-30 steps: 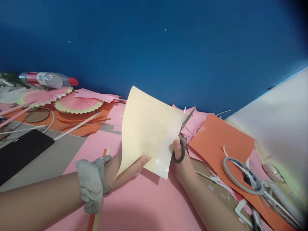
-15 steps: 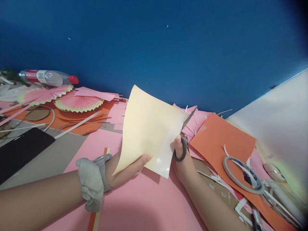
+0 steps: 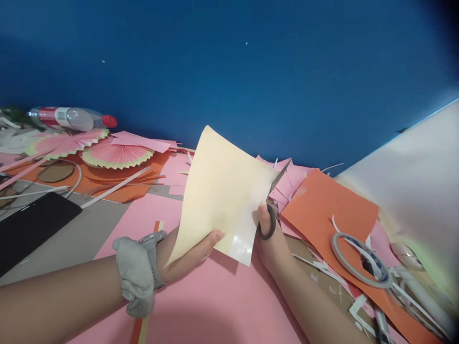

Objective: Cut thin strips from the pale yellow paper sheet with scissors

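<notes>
A curved sheet of pale yellow paper (image 3: pixel 222 186) is held up in front of me, above pink paper. My left hand (image 3: pixel 195 251) pinches its lower left part, thumb on the near face and the other fingers mostly hidden behind. Scissors (image 3: pixel 267 229) with dark handle loops are in my right hand (image 3: pixel 270 243), the thumb through one loop. Their blades are apart at the sheet's right edge, one showing in front of the pink scraps. The lower right corner of the sheet looks shiny. Most fingers of the right hand are hidden.
A black phone (image 3: pixel 39 229), pink paper fans (image 3: pixel 116 152) and a plastic bottle (image 3: pixel 75 118) lie at left. On the right are orange paper (image 3: pixel 337 205), a roll of tape (image 3: pixel 337 248) and a mouse (image 3: pixel 407 254). A blue wall (image 3: pixel 229 71) rises behind.
The sheet's top left corner has shifted slightly right and its curve has changed a little. Both hands keep their holds, and the view has moved very slightly.
</notes>
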{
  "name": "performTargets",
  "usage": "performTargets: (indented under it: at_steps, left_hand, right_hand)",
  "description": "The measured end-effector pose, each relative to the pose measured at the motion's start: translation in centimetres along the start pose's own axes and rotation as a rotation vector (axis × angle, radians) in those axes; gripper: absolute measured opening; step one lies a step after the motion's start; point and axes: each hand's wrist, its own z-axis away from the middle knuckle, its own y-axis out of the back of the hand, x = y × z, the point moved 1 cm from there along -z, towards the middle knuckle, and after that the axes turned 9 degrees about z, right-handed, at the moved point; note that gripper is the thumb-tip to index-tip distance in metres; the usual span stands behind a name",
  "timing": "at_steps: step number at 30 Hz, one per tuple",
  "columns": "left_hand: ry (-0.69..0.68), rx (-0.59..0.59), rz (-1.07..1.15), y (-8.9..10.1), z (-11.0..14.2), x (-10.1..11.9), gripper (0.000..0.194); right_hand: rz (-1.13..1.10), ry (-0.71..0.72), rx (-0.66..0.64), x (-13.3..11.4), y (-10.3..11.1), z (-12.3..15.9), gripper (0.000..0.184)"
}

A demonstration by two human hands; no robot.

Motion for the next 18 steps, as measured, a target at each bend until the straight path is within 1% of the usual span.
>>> performTargets:
  at_steps: [2,5,10,14,18]
  left_hand:
    - [0.02,0.022,-0.04,-0.1,-0.1,0.5,0.042]
    - [-0.004,0.062,-0.063,-0.2,-0.3,1.3,0.05]
    - [-0.052,0.02,-0.073,-0.2,-0.3,1.7,0.059]
    - [-0.084,0.021,-0.108,-0.1,-0.3,1.5,0.059]
    - [-0.063,0.03,-0.138,0.1,-0.3,1.2,0.055]
  right_hand:
    - [-0.014,-0.001,-0.007,-0.1,0.0,0.0,0.051]
    - [-0.028,-0.002,-0.002,0.0,0.0,0.1,0.048]
    - [-0.025,-0.021,0.012,0.2,0.0,0.0,0.048]
    - [-0.009,-0.009,0.031,0.2,0.0,0.0,0.049]
    - [-0.018,-0.021,0.008,0.3,0.0,-0.1,0.048]
